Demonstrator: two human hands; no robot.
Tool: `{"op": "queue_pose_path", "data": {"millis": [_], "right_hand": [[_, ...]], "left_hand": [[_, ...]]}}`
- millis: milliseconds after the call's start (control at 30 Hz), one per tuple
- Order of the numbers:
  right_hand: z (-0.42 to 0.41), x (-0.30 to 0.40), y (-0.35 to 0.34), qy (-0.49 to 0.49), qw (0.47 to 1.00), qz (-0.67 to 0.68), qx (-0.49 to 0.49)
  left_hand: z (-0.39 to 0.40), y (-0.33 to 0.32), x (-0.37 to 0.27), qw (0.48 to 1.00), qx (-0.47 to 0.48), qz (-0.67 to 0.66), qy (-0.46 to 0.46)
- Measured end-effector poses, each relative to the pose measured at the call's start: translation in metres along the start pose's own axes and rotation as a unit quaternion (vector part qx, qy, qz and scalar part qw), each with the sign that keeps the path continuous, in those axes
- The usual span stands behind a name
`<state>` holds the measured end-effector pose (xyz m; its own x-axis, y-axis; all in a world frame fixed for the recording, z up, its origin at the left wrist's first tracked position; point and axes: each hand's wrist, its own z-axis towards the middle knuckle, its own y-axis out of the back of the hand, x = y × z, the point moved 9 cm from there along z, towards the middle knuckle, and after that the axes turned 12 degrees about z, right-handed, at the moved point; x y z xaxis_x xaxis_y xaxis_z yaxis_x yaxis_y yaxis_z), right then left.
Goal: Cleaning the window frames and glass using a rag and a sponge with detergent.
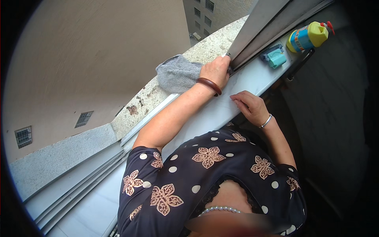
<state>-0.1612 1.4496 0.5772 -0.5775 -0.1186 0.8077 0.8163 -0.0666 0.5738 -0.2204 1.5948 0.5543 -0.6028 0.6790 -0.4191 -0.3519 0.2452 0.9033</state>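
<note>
My left hand (pixel 216 71), with a brown bangle at the wrist, is closed around a grey cloth (pixel 179 74) at the window track, against the lower end of the window sash frame (pixel 257 29). Most of the cloth spreads outward over the rough outer ledge. A small dark bit shows past my fingers. Over the front edge of the white marble-look sill (pixel 207 111) hovers or rests my right hand (pixel 251 106); contact is hard to tell. Its fingers are curled together, with nothing visible in them.
On the sill to the right are a turquoise plastic object (pixel 276 57) with dark cloth-like material and a yellow bottle (pixel 309 37) with a red cap. A dark handle (pixel 302 65) juts below the sill edge. Past the stained concrete ledge (pixel 133 108) is an outdoor drop beside building walls.
</note>
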Motion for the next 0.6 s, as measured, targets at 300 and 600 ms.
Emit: {"op": "queue_pose_path", "data": {"millis": [300,600], "right_hand": [[-0.011,-0.001,0.004,0.012,1.0,0.014,0.019],[0.003,-0.035,0.12,0.091,0.953,-0.253,-0.137]], "left_hand": [[-0.024,0.002,0.002,0.992,0.065,-0.05,-0.097],[-0.023,0.077,0.039,0.994,-0.056,-0.085,-0.027]]}}
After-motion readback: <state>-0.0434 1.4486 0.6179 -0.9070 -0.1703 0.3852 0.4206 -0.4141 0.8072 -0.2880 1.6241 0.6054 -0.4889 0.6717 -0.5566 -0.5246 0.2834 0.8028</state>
